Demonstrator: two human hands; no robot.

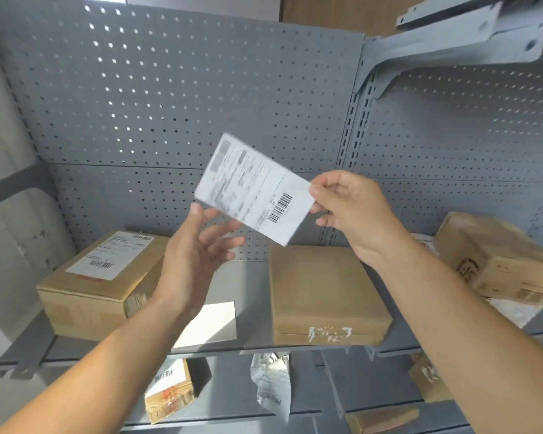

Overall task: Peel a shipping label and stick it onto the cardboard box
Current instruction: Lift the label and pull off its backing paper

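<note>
The right hand [351, 214] pinches the right edge of the shipping label [254, 189], held tilted in the air above the plain cardboard box [323, 292] on the grey shelf [248, 277], while the left hand [195, 255], fingers spread loose, reaches toward its blurred lower-left corner, perhaps just touching it.

Barcodes on held shipping label [254, 189], left box's label [112, 255], print too blurred to read
</note>
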